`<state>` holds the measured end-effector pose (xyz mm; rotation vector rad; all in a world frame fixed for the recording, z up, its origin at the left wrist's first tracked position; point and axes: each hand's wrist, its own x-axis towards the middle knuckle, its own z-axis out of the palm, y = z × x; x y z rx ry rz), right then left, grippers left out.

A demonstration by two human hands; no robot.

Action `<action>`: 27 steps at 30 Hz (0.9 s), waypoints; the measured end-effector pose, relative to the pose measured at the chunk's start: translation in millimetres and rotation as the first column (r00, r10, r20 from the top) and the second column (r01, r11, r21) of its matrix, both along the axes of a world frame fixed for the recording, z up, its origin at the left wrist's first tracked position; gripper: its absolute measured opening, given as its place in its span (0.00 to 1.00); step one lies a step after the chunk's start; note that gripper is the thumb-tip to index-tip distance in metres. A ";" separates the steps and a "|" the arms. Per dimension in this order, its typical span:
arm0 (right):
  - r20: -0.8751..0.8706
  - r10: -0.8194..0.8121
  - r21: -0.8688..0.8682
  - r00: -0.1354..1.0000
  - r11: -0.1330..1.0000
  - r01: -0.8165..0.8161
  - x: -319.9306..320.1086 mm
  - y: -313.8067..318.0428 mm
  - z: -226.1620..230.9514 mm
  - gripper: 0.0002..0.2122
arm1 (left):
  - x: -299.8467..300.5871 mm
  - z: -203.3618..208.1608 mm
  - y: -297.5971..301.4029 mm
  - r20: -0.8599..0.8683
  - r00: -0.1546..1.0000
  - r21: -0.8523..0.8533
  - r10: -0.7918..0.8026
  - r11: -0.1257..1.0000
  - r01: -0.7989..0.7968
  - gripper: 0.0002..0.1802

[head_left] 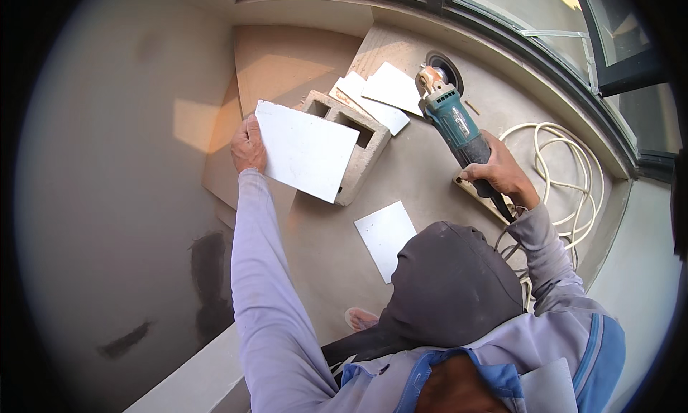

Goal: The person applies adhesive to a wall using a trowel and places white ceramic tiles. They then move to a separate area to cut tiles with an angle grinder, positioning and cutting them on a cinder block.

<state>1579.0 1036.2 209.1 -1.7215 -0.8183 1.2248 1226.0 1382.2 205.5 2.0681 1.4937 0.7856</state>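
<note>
My left hand (249,145) grips the left edge of a white tile (307,148), its fingers partly hidden. The tile lies over a hollow concrete block (371,149), covering much of it. Around the body of a teal and black angle grinder (454,121) my right hand (504,171) is wrapped. The grinder's dark round disc (446,68) points away from me, apart from the tile and to its right. I cannot tell whether the disc is spinning.
White tile pieces (393,85) lie beyond the block, and another white tile (385,235) is on the floor nearer me. Coiled pale cable (589,171) lies at right. Brown boards (287,62) stand at the far left by the wall. A dark-framed window (530,44) borders the far right.
</note>
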 end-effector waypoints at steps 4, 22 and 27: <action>0.014 -0.042 -0.096 0.999 0.994 0.043 8.4 -13.7 -2.3 0.35 | 63.9 -53.3 17.0 -0.118 0.992 -0.176 -0.052 0.984 0.030 0.26; -0.004 -0.005 -0.071 1.000 0.997 0.005 17.9 -6.8 0.1 0.32 | 75.3 -85.3 0.2 -0.039 0.987 -0.037 -0.154 0.988 0.153 0.20; 0.143 0.086 0.048 0.986 0.994 -0.093 3.2 32.3 11.6 0.35 | 74.9 -81.8 -1.1 -0.096 0.994 0.060 -0.051 0.997 0.057 0.18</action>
